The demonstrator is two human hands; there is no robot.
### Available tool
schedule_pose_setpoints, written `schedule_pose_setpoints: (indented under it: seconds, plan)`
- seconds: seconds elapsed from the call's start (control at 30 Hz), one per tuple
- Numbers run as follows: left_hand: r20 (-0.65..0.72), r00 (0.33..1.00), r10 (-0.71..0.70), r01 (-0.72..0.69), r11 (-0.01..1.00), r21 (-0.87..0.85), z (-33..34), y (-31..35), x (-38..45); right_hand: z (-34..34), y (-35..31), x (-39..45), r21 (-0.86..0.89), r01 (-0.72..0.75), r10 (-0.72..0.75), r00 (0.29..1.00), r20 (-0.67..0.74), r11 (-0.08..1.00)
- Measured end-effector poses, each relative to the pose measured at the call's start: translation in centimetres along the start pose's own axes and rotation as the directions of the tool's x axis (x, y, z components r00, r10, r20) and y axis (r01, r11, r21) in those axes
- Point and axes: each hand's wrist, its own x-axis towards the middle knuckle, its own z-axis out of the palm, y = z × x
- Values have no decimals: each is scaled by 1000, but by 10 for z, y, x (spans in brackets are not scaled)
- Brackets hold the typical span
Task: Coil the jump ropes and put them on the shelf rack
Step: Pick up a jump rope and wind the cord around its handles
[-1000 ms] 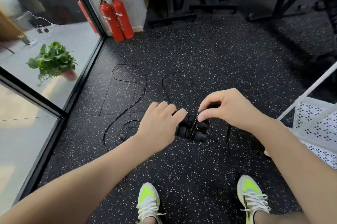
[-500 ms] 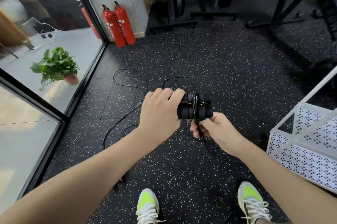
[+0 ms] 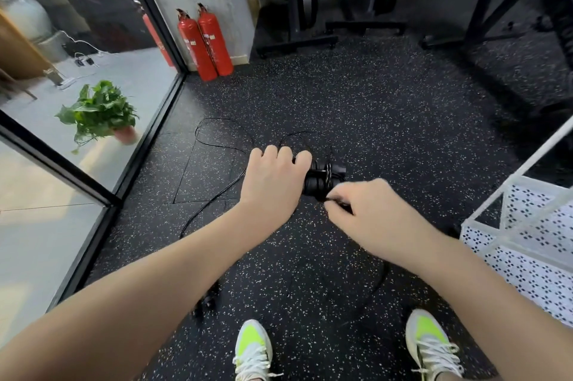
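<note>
My left hand (image 3: pixel 274 183) grips two black jump rope handles (image 3: pixel 321 179) held side by side, with black cord wound round their middle. Just below and right of the handles, my right hand (image 3: pixel 369 216) pinches the black cord (image 3: pixel 336 202); the hand is blurred. A loop of that cord hangs down under my right forearm (image 3: pixel 379 279). A second black rope (image 3: pixel 214 143) lies in loose loops on the speckled floor to the left, and its handle (image 3: pixel 207 303) shows below my left forearm. The white perforated shelf rack (image 3: pixel 527 231) stands at the right edge.
Glass walls with black frames (image 3: pixel 90 191) run along the left, with a potted plant (image 3: pixel 99 115) behind them. Two red fire extinguishers (image 3: pixel 204 42) stand by the pillar. Black gym equipment stands (image 3: pixel 310 8) fill the back. My two shoes (image 3: pixel 252 349) are at the bottom.
My right hand went from above the handles to below them, then came up on the near side, winding cord round the handles. The handles rose slightly in my left hand.
</note>
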Motion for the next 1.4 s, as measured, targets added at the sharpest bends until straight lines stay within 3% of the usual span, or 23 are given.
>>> schedule_pose_setpoints:
  seconds: [0.1,0.17,0.43,0.53,0.67,0.83,0.97,1.07,1.23,1.4]
  plan:
    - [-35,992,118,-118,993,-6,6,-1,-5,-16,7,8,-51,49,-56,989,-138,997]
    - [-95,979,183,-186,982,-23,10,-3,-7,-23,15,13,5,58,-56,980,-190,998]
    - [-209,899,384,-413,903,-117,6,-5,-15,-26,34,20,373,58,-16,993,-113,926]
    - [-246,888,388,-427,895,-128,5,-4,-17,-22,43,24,464,68,-38,997,-74,883]
    - [-284,891,355,-406,902,-145,6,-3,-21,-11,61,29,665,46,-45,999,-19,746]
    - [-341,928,150,-250,930,-271,0,5,-24,13,71,29,807,-54,15,998,56,588]
    - [-244,970,7,-82,950,-302,-4,11,-19,46,49,21,781,-160,95,987,129,603]
    - [-74,995,-67,45,965,-257,-13,16,-13,59,28,9,626,-160,67,983,170,763]
    - [36,994,-101,104,990,-93,-8,10,-6,47,10,0,342,-104,69,991,113,934]
    - [116,987,-108,111,994,-12,-5,3,-8,29,0,-7,176,-35,19,996,91,984]
